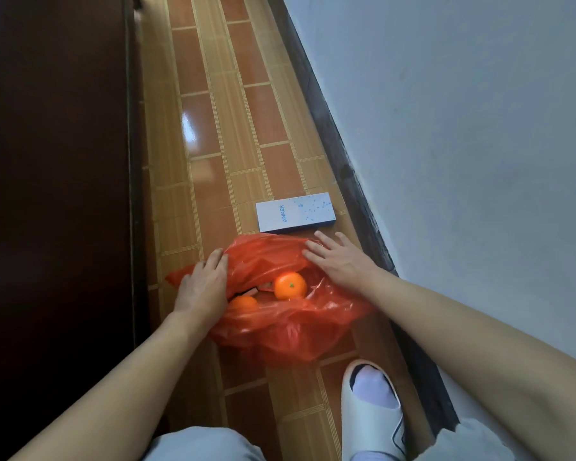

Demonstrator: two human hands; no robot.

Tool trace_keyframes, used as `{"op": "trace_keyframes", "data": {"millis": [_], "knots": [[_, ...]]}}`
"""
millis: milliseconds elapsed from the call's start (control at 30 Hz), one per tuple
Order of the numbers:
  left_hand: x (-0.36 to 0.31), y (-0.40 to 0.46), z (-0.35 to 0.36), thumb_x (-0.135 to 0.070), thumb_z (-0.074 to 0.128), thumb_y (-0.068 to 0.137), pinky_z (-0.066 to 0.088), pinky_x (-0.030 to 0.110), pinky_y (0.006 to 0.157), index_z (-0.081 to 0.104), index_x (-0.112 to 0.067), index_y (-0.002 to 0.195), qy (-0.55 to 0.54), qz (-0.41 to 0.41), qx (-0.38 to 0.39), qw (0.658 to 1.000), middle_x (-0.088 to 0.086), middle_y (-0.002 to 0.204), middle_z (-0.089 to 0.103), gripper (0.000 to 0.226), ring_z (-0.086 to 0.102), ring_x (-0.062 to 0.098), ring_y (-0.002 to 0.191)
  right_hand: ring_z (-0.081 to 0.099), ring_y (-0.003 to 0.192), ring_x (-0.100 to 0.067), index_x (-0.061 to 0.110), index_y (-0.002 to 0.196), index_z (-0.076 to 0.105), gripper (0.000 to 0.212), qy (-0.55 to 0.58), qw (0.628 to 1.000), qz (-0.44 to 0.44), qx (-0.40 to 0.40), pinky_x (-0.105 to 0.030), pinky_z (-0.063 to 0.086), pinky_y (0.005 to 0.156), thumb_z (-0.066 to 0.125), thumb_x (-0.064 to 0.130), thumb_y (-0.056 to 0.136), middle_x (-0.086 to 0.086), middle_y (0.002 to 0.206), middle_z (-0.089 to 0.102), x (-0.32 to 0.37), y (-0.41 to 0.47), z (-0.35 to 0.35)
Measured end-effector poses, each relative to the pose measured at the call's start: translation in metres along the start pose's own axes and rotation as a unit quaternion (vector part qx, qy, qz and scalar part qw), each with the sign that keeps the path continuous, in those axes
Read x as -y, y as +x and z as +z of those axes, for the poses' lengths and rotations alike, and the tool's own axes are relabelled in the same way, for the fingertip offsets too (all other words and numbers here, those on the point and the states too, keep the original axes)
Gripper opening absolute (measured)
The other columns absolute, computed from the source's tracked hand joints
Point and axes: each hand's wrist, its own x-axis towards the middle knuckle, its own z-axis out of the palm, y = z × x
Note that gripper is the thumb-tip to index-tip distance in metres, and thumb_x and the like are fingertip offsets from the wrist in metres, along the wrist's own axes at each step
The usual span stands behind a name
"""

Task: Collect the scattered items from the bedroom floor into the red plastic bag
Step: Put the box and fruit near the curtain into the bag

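The glossy brown tiled floor [213,134] carried it all: the red plastic bag [280,331] lay crumpled on it, a white box [295,212] marked ANKER sat flat just beyond the bag, and a pale slipper [371,424] stood nearer, by the dark skirting.

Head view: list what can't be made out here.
- Red plastic bag: the contents below the two oranges are hidden by its folds.
- Left hand: fingertips curl out of sight over the bag's edge.
- Anker box: the small print is too small to read.
- Slipper: its heel is cut off by the bottom edge.
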Motion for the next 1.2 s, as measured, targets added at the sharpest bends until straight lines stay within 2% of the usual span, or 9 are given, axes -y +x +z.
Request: {"op": "trace_keyframes", "data": {"millis": [100,233,333,433,567,700,833,1033,1200], "knots": [[-0.008,-0.001,-0.006,-0.030,0.057,0.094,0.035,0.054,0.116,0.025,-0.017,0.160,0.005,0.015,-0.030,0.999,0.007,0.168,0.017,0.074,0.026,0.034,0.149,-0.003,0.160,-0.025,0.025,0.165,0.012,0.080,0.098,0.993,0.063,-0.030,-0.058,0.010,0.127,0.052,0.015,0.097,0.002,0.174,0.003,0.014,-0.004,-0.004],[-0.018,0.003,-0.008,-0.035,0.067,0.086,0.026,0.064,0.119,0.037,-0.023,0.156,0.045,0.125,-0.096,0.986,0.009,0.168,0.020,0.078,0.018,0.034,0.154,0.014,0.158,-0.022,0.021,0.157,0.040,0.071,0.174,0.962,0.078,-0.198,-0.060,0.019,0.124,0.049,0.027,0.087,0.003,0.169,0.027,0.042,-0.021,-0.003],[-0.029,0.014,-0.008,-0.033,0.066,0.088,0.020,0.068,0.119,0.040,-0.030,0.155,0.106,0.208,-0.084,0.969,0.007,0.171,0.009,0.071,0.009,0.035,0.157,0.020,0.157,-0.022,0.021,0.157,0.040,0.069,0.162,0.955,0.014,-0.249,-0.056,0.018,0.125,0.050,0.040,0.092,0.002,0.167,0.031,0.074,-0.036,0.014],[-0.036,0.026,-0.005,-0.042,0.055,0.096,0.013,0.069,0.120,0.026,-0.030,0.160,0.142,0.210,-0.002,0.967,0.004,0.172,-0.008,0.072,-0.006,0.033,0.158,0.019,0.157,-0.024,0.022,0.161,0.030,0.076,0.146,0.964,-0.064,-0.213,-0.054,0.020,0.123,0.049,0.049,0.093,-0.001,0.168,0.028,0.103,-0.043,0.040],[-0.031,0.023,0.011,-0.063,0.052,0.093,0.015,0.068,0.120,0.014,-0.029,0.163,0.131,0.166,0.060,0.975,0.002,0.172,-0.009,0.087,-0.007,0.033,0.158,0.022,0.156,-0.029,0.020,0.163,0.020,0.082,0.141,0.976,-0.118,-0.120,-0.055,0.026,0.121,0.045,0.057,0.094,-0.008,0.168,0.026,0.128,-0.055,0.072],[-0.019,0.016,0.021,-0.067,0.037,0.097,0.017,0.066,0.120,0.017,-0.028,0.163,0.074,0.124,0.056,0.988,0.001,0.173,-0.001,0.079,-0.002,0.031,0.158,0.035,0.149,-0.031,0.013,0.157,0.031,0.075,0.141,0.971,-0.186,-0.053,-0.055,0.034,0.117,0.048,0.052,0.096,-0.013,0.160,0.040,0.142,-0.069,0.090],[-0.019,0.011,0.024,-0.062,0.032,0.101,0.017,0.064,0.121,0.019,-0.028,0.163,0.040,0.112,0.052,0.992,0.001,0.173,0.004,0.071,0.002,0.030,0.158,0.046,0.138,-0.031,0.010,0.149,0.043,0.064,0.141,0.963,-0.221,-0.058,-0.052,0.041,0.110,0.055,0.045,0.096,-0.014,0.149,0.050,0.152,-0.077,0.093],[-0.022,0.006,0.019,-0.052,0.033,0.105,0.020,0.064,0.120,0.021,-0.027,0.162,0.022,0.102,0.033,0.994,0.001,0.172,0.005,0.063,0.004,0.030,0.158,0.051,0.132,-0.028,0.012,0.137,0.057,0.052,0.110,0.942,-0.189,-0.256,-0.047,0.040,0.109,0.051,0.036,0.091,-0.011,0.142,0.057,0.127,-0.059,0.053],[-0.024,0.002,0.007,-0.052,0.037,0.104,0.023,0.064,0.120,0.028,-0.028,0.160,0.010,0.105,-0.011,0.994,0.002,0.171,0.011,0.061,0.008,0.030,0.157,0.056,0.128,-0.027,0.011,0.129,0.066,0.042,0.162,0.901,-0.068,-0.396,-0.043,0.041,0.102,0.058,0.023,0.090,-0.011,0.140,0.060,0.073,-0.019,-0.006]]}}
